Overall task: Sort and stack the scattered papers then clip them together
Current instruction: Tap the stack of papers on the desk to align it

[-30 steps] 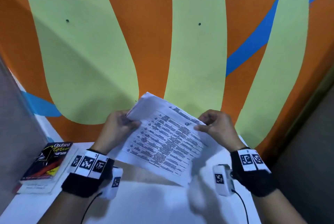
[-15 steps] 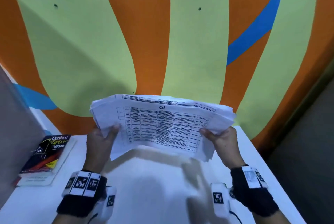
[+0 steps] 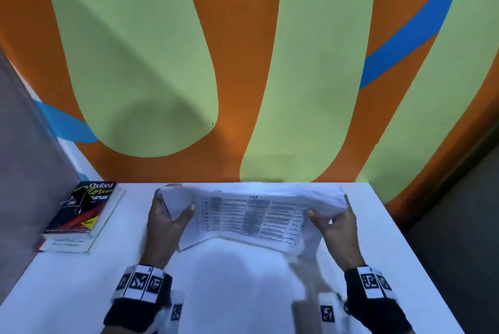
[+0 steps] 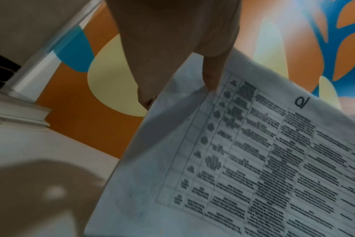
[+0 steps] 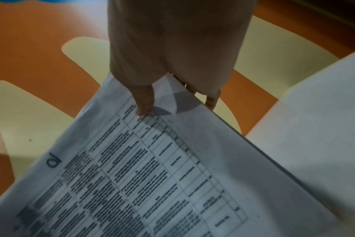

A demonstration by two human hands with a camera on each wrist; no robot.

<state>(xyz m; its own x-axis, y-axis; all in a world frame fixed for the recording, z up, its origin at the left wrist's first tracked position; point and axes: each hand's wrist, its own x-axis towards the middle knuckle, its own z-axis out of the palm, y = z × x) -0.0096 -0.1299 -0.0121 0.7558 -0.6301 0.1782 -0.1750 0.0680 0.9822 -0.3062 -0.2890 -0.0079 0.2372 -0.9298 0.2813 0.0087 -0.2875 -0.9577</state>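
Hands grip the two short ends of one stack of papers (image 3: 251, 215) above a white table (image 3: 81, 293). The left hand (image 3: 166, 221) clamps the stack's left end, thumb (image 3: 186, 212) laid on the printed top sheet and fingers curled behind it; in the left wrist view the thumb (image 4: 211, 77) presses the sheet's margin beside the ruled table of text, and a fingertip shows past the paper's edge. The right hand (image 3: 336, 225) clamps the right end likewise; in the right wrist view its thumb (image 5: 142, 102) rests on the top sheet near a corner, and the other fingers (image 5: 212, 99) wrap under the stack's edge. The sheets are held broadside to the person, printed face up and toward the head camera, and sag between the hands; their far edge lies close to the table's back edge, whether touching it cannot be told. Edges of the sheets are not flush at the left and right ends. Both wrists wear black bands with square coded markers. To the left, well apart from the papers, a black Oxford book (image 3: 83, 209) lies on a second white book (image 3: 70, 243), with a binder clip (image 3: 71, 202) on its cover. Behind the table stands a wall (image 3: 243, 63) painted orange, pale green and blue.
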